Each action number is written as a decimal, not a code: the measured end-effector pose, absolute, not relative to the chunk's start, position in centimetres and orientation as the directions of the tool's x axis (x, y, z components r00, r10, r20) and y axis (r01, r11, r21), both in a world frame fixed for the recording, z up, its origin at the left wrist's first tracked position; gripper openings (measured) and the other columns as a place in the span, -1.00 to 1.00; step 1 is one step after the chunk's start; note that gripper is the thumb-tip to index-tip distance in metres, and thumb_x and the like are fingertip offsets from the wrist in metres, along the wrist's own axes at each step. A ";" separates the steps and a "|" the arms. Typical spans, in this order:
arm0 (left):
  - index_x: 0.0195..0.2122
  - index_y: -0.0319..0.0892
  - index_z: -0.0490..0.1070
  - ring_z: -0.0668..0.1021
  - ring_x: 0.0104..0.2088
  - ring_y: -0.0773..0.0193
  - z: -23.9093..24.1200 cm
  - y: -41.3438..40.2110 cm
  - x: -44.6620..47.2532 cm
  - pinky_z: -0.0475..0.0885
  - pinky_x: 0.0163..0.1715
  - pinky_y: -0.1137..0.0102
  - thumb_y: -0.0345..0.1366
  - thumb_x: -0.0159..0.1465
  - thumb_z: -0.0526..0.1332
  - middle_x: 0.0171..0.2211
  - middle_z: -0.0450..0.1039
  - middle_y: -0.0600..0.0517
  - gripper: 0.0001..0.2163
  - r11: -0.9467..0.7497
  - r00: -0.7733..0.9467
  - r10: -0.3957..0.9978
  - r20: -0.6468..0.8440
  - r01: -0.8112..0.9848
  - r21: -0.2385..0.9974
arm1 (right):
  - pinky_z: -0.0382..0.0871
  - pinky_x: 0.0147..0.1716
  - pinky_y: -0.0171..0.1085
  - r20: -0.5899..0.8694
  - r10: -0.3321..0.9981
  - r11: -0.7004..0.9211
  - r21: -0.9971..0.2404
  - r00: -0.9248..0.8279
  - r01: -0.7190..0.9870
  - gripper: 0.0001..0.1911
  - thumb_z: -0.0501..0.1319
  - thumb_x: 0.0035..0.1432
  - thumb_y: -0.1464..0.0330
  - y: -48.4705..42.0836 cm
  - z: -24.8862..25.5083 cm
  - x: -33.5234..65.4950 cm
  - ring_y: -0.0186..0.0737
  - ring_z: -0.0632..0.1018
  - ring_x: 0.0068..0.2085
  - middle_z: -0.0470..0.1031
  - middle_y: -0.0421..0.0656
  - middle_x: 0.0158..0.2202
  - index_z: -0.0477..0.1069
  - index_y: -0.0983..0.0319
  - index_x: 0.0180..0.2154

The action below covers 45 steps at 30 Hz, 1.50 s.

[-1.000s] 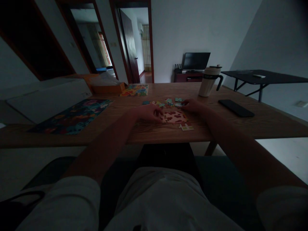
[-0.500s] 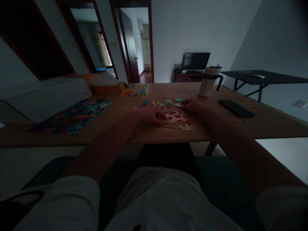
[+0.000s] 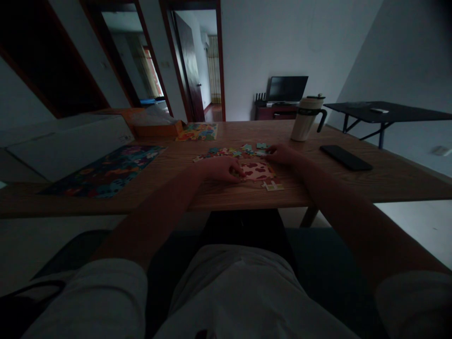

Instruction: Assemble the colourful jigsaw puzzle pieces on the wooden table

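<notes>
My left hand point(image 3: 221, 169) rests on the table with its fingers curled in a pinch around a small yellow-green jigsaw piece point(image 3: 234, 173), mostly covered by the fingers. Right beside it lies a joined section of jigsaw puzzle point(image 3: 257, 171), pink with dark red patches. My right hand point(image 3: 280, 154) reaches over the far right side of that section. Its fingertips are closed at the edge of a pale blue-green jigsaw piece point(image 3: 261, 153). A mixed pile of loose pieces point(image 3: 224, 151) spreads behind my left hand. Nearer to me sits a pale yellow piece point(image 3: 273, 186).
A dark patterned sheet point(image 3: 113, 172) lies at the left, with a colourful picture sheet point(image 3: 199, 132) and an orange box point(image 3: 157, 129) behind. On the right are a white travel mug point(image 3: 303, 123) with a black handle and a black phone point(image 3: 345, 157). The table's front edge point(image 3: 247, 203) runs close to me.
The view has shifted very slightly. Both hands stay in nearly the same places, and the puzzle pieces show no clear movement.
</notes>
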<state>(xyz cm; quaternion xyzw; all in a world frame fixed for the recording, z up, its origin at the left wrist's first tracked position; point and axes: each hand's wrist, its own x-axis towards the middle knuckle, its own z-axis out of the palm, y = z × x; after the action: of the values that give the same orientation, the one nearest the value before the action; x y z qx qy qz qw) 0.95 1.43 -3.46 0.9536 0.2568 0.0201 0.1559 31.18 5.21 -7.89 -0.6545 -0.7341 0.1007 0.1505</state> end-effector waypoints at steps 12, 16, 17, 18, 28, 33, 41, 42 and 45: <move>-0.02 0.03 0.68 0.56 -0.17 0.21 -3.4 1.3 1.0 0.37 -0.08 0.38 -0.19 0.20 0.35 -0.07 0.60 0.00 -0.69 -0.816 0.862 0.505 -0.050 0.496 0.298 | 0.49 -0.03 -0.14 0.082 0.994 0.100 -0.385 -0.075 0.918 -0.66 0.32 0.32 0.16 5.3 -8.1 31.2 -0.01 0.65 -0.10 0.65 0.00 -0.04 0.61 0.17 0.04; -0.01 0.03 0.67 0.56 -0.12 0.17 -3.3 1.4 0.9 0.36 -0.02 0.36 -0.21 0.20 0.36 -0.03 0.60 -0.01 -0.68 -0.820 0.861 0.505 -0.058 0.499 0.281 | 0.51 -0.05 -0.12 0.087 0.992 0.118 -0.375 -0.092 0.920 -0.67 0.31 0.32 0.16 5.4 -8.1 31.2 0.01 0.65 -0.11 0.66 0.00 -0.06 0.61 0.16 0.03; 0.00 0.03 0.67 0.56 -0.11 0.16 -3.3 1.3 0.9 0.36 -0.01 0.36 -0.21 0.20 0.36 -0.03 0.60 -0.01 -0.67 -0.819 0.861 0.505 -0.062 0.501 0.279 | 0.51 -0.05 -0.11 0.089 0.991 0.124 -0.369 -0.097 0.921 -0.68 0.30 0.33 0.17 5.4 -8.1 31.2 0.02 0.65 -0.12 0.66 0.00 -0.06 0.61 0.16 0.03; 0.00 0.04 0.67 0.56 -0.11 0.16 -3.2 1.3 0.9 0.36 0.00 0.36 -0.21 0.20 0.36 -0.03 0.60 -0.01 -0.67 -0.819 0.860 0.507 -0.064 0.503 0.278 | 0.51 -0.04 -0.10 0.093 0.991 0.128 -0.363 -0.101 0.923 -0.68 0.30 0.33 0.19 5.4 -8.1 31.2 0.02 0.65 -0.12 0.66 0.00 -0.06 0.62 0.17 0.03; 0.00 0.03 0.67 0.56 -0.12 0.20 -3.8 1.6 1.1 0.35 0.02 0.36 -0.20 0.29 0.29 -0.04 0.59 -0.02 -0.72 -0.863 0.898 0.437 -0.052 0.435 0.258 | 0.49 -0.02 -0.14 0.106 0.991 0.119 -0.388 -0.084 0.914 -0.59 0.34 0.30 0.13 5.5 -8.3 31.3 0.01 0.64 -0.07 0.64 0.04 0.00 0.58 0.21 0.07; -0.03 -0.03 0.67 0.59 -0.10 0.19 -3.9 1.6 1.3 0.38 0.00 0.37 -0.12 0.30 0.30 -0.04 0.62 -0.03 -0.72 -0.844 0.882 0.470 -0.025 0.458 0.280 | 0.49 0.01 -0.12 0.148 0.982 0.166 -0.399 -0.116 0.902 -0.58 0.35 0.30 0.16 5.9 -9.0 31.7 -0.01 0.64 -0.07 0.63 0.04 0.01 0.55 0.24 0.09; 0.29 -0.14 0.41 0.51 0.16 -0.03 -4.1 7.2 -2.6 0.37 0.13 0.22 0.03 0.33 0.23 0.25 0.44 -0.16 -0.43 -0.552 0.527 0.831 0.179 0.820 0.147 | 0.51 0.01 -0.07 0.198 0.978 0.150 -0.457 -0.064 0.877 -0.62 0.41 0.24 0.19 6.5 -9.6 32.0 0.02 0.63 -0.07 0.62 0.03 0.00 0.56 0.20 0.04; 0.31 -0.15 0.38 0.48 0.20 -0.05 -4.4 8.0 -3.1 0.36 0.16 0.21 0.05 0.31 0.26 0.28 0.40 -0.18 -0.39 -0.541 0.516 0.838 0.177 0.829 0.142 | 0.51 0.00 -0.08 0.198 0.979 0.145 -0.463 -0.057 0.874 -0.61 0.42 0.23 0.19 6.4 -9.6 32.0 0.01 0.63 -0.08 0.61 0.04 -0.01 0.55 0.20 0.04; 0.36 -0.11 0.31 0.47 0.23 -0.03 -5.2 9.3 -3.7 0.36 0.16 0.25 0.13 0.25 0.28 0.31 0.37 -0.17 -0.28 -0.541 0.529 0.841 0.115 0.819 0.192 | 0.52 -0.04 -0.12 0.206 0.977 0.149 -0.474 -0.055 0.868 -0.57 0.43 0.21 0.21 6.4 -9.6 32.0 -0.03 0.63 -0.10 0.61 0.03 -0.01 0.53 0.21 0.07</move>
<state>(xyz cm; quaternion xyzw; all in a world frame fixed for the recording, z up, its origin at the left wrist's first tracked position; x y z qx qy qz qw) -3.66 9.26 -5.23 0.8725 0.4754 0.0971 0.0573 31.96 6.41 -9.55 -0.6428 -0.7175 0.1119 0.2439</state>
